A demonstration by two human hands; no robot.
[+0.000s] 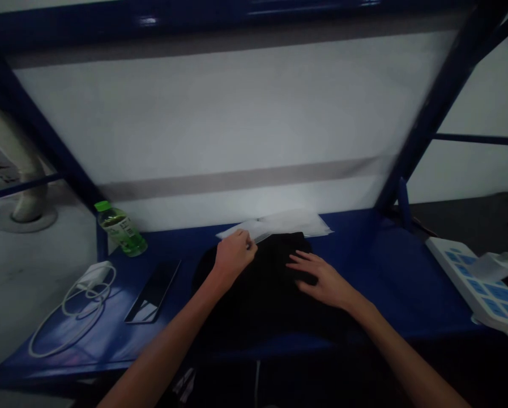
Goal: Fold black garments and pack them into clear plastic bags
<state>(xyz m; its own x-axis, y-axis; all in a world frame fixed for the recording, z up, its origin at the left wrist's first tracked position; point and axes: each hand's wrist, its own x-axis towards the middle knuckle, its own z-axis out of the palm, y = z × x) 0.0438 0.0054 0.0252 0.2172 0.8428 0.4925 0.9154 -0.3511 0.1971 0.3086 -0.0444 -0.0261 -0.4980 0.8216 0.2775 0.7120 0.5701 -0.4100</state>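
A dark black cloth (262, 289) lies in a heap at the front middle of the blue bench. My left hand (235, 252) is closed at the cloth's far left edge, beside thin white translucent sheets (296, 221), perhaps plastic bags. What its curled fingers hold, if anything, is hidden. On the right part of the cloth rests my right hand (319, 277), open, palm down with its fingers spread. The cloth's folds are too dark to make out its kind.
Left on the blue bench (364, 266) are a green-capped bottle (124, 229), a phone (154, 292) and a white charger with cable (94, 277). At the right edge lies a white and blue power strip (483, 286) with a plug. Blue frame posts flank a pale wall.
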